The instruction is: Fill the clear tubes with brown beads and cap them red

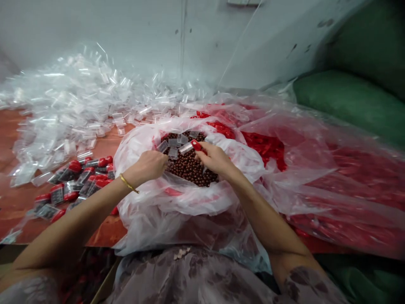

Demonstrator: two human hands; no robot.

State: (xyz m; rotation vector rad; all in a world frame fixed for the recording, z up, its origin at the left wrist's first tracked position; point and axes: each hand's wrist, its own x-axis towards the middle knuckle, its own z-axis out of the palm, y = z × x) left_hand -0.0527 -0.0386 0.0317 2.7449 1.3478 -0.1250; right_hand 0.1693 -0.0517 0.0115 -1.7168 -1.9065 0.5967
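Observation:
Brown beads (193,169) fill an opened white plastic bag (139,211), and several small clear plastic containers (173,142) lie on top of them. My right hand (215,159) is closed over the right side of the beads, pinching a red cap (196,145). A clear container touches or adjoins that cap on its left; whether the two are joined I cannot tell. At the left edge of the beads my left hand (152,164) is closed, its fingertips turned away, so anything in them is hidden.
A large heap of clear containers (76,93) covers the back left of the orange-red table (109,232). Filled containers with red caps (85,181) lie left of the bag. To the right is a big clear bag of red pieces (354,190), with green sacks (344,101) behind.

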